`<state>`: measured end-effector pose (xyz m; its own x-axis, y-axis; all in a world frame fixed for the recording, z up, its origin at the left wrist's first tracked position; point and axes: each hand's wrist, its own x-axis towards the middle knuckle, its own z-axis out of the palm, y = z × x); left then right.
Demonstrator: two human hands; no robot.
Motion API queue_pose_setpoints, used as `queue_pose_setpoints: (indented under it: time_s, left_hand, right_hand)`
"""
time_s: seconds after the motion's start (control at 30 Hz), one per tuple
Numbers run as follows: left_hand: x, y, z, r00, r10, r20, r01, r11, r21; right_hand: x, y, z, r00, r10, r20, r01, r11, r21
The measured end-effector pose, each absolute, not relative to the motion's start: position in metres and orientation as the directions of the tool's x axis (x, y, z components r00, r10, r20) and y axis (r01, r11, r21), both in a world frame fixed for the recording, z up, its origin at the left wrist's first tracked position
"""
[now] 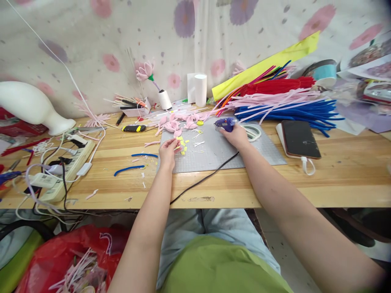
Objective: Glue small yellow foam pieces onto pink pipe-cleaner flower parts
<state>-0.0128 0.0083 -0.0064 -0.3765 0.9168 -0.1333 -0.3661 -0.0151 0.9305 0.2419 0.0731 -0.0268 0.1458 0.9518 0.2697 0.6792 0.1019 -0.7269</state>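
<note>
My right hand (234, 135) is wrapped round a purple glue gun (225, 123) above the grey cutting mat (214, 160), its nozzle side to the left. A black cord (205, 178) runs across the mat to the table's front edge. At the mat's left edge, my left hand (168, 151) has its fingertips pinched together; what they hold is too small to make out. Small yellow pieces (182, 143) lie beside those fingers. Pink fuzzy petals (174, 123) are gathered just behind, and short white sticks (199, 144) lie mid-mat.
Blue pipe cleaners (284, 114) and red ones (275, 86) are heaped at back right. A black phone (301, 139) lies right of the mat. On the left are a power strip (65, 175) with tangled cables and a yellow-black cutter (133, 128). A white roll (200, 90) stands behind.
</note>
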Motion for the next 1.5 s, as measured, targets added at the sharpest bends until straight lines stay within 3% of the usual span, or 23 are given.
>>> queue_pose_setpoints:
  time_s: [0.1, 0.17, 0.27, 0.37, 0.43, 0.53, 0.6, 0.7, 0.93, 1.23, 1.33, 1.5]
  left_hand:
    - [-0.015, 0.008, -0.005, -0.373, 0.918, -0.134, -0.373, -0.016, 0.928]
    - [-0.016, 0.009, -0.003, -0.384, 0.913, -0.134, -0.375, -0.022, 0.927]
    - [-0.019, 0.01, -0.001, -0.412, 0.899, -0.148, -0.399, -0.032, 0.916]
    - [-0.024, 0.011, 0.0, -0.44, 0.885, -0.155, -0.406, -0.042, 0.913]
    - [-0.026, 0.012, 0.0, -0.455, 0.878, -0.146, -0.394, -0.052, 0.918]
    - [-0.027, 0.013, -0.002, -0.467, 0.876, -0.122, -0.365, -0.065, 0.929]
    - [-0.027, 0.014, -0.003, -0.47, 0.877, -0.102, -0.346, -0.077, 0.935]
    - [-0.026, 0.015, -0.005, -0.478, 0.874, -0.091, -0.336, -0.086, 0.938]
    - [-0.025, 0.016, 0.0, -0.522, 0.842, -0.139, -0.366, -0.073, 0.928]
    - [-0.021, 0.015, 0.0, -0.504, 0.846, -0.176, -0.428, -0.068, 0.901]
    - [-0.021, 0.015, 0.0, -0.517, 0.836, -0.184, -0.437, -0.073, 0.897]
    - [-0.022, 0.015, 0.001, -0.54, 0.817, -0.203, -0.456, -0.082, 0.886]
  right_hand:
    - [0.238, 0.067, -0.021, 0.246, 0.926, 0.285, 0.679, 0.045, -0.733]
    - [0.237, 0.06, -0.011, 0.256, 0.87, 0.42, 0.683, 0.144, -0.716]
    - [0.235, 0.047, 0.009, 0.272, 0.687, 0.674, 0.731, 0.308, -0.609]
    - [0.224, 0.037, 0.021, 0.136, 0.601, 0.788, 0.762, 0.445, -0.471]
    - [0.209, 0.034, 0.021, -0.041, 0.686, 0.727, 0.718, 0.526, -0.456]
    - [0.179, 0.036, 0.013, -0.405, 0.801, 0.44, 0.608, 0.595, -0.525]
    - [0.159, 0.04, 0.009, -0.562, 0.774, 0.292, 0.584, 0.621, -0.523]
    - [0.136, 0.049, 0.01, -0.669, 0.713, 0.209, 0.581, 0.677, -0.451]
    - [0.113, 0.063, 0.019, -0.737, 0.675, -0.023, 0.651, 0.701, -0.29]
    - [0.124, 0.057, 0.012, -0.65, 0.754, 0.092, 0.63, 0.602, -0.49]
    - [0.121, 0.055, 0.012, -0.676, 0.732, 0.087, 0.627, 0.633, -0.454]
    - [0.113, 0.056, 0.01, -0.674, 0.738, 0.031, 0.7, 0.651, -0.293]
